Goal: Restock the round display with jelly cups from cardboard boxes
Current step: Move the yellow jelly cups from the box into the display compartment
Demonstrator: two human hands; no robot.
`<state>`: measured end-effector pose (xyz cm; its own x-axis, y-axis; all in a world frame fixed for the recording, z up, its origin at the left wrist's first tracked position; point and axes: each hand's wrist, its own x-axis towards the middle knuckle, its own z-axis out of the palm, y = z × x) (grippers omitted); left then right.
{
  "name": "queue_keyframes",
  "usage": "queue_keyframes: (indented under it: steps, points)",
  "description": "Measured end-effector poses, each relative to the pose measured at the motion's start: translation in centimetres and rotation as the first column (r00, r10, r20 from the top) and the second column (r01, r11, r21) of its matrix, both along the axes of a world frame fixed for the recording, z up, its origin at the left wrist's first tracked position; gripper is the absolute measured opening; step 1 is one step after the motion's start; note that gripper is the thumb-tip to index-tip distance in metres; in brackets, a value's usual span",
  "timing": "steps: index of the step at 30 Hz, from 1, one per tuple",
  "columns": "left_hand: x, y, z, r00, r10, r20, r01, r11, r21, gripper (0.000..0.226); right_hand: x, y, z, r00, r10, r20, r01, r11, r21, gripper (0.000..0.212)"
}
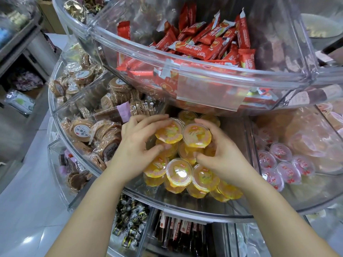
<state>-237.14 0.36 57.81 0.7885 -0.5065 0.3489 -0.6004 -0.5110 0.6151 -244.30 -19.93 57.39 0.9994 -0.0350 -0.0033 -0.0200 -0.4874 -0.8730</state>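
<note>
Yellow jelly cups (179, 172) lie piled in the middle compartment of the round clear display (185, 206), on its middle tier. My left hand (137, 143) grips one yellow cup (168, 133) at the top of the pile, fingers over its lid and thumb below. My right hand (220, 147) holds a second yellow cup (196, 135) right beside it, fingers curled around its far rim. Both held cups touch each other and rest over the stacked cups. No cardboard box is in view.
Pink jelly cups (282, 164) fill the compartment to the right. Round brown wrapped snacks (105, 130) fill the left one. The tier above holds red wrapped bars (204, 47) and overhangs the jelly compartment. Dark candies (130, 221) sit in the tier below. White floor lies at left.
</note>
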Motion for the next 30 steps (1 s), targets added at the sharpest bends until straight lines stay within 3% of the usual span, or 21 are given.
queue_keyframes:
  steps: [10, 13, 17, 20, 24, 27, 30]
  points:
    - [-1.0, 0.7, 0.9, 0.999, 0.006, 0.035, -0.008, 0.999, 0.048, 0.063, -1.2, -0.2, 1.0, 0.997, -0.058, 0.046, 0.057, 0.998, 0.016, 0.089]
    - [-2.3, 1.1, 1.4, 0.996, 0.062, 0.069, -0.062, 0.998, -0.009, 0.055, -2.4, 0.2, 2.0, 0.974, -0.107, 0.201, 0.128, 0.987, -0.093, 0.075]
    - [-6.1, 2.5, 1.8, 0.974, 0.224, 0.023, -0.214, 0.954, -0.211, 0.032, -4.2, 1.6, 3.5, 0.909, -0.06, 0.412, 0.136, 0.978, -0.159, 0.041]
    - [-10.6, 3.7, 1.3, 0.919, 0.362, -0.153, -0.393, 0.841, -0.372, 0.023, -5.6, 4.1, 3.5, 0.911, 0.069, 0.407, -0.04, 0.996, -0.078, 0.023]
    - [-18.6, 5.5, -2.2, 0.77, 0.562, -0.302, -0.638, 0.668, -0.383, 0.022, -8.7, 8.3, 0.9, 0.93, 0.348, 0.118, -0.365, 0.91, 0.195, 0.018]
    - [-25.5, 7.2, -8.0, 0.54, 0.657, -0.526, -0.841, 0.408, -0.355, 0.017, -11.9, 12.0, -3.7, 0.824, 0.56, -0.084, -0.509, 0.797, 0.326, 0.018]
    - [-32.0, 8.7, -16.7, 0.244, 0.61, -0.754, -0.97, 0.136, -0.204, 0.026, -15.5, 15.7, -10.9, 0.631, 0.712, -0.308, -0.607, 0.701, 0.375, 0.02]
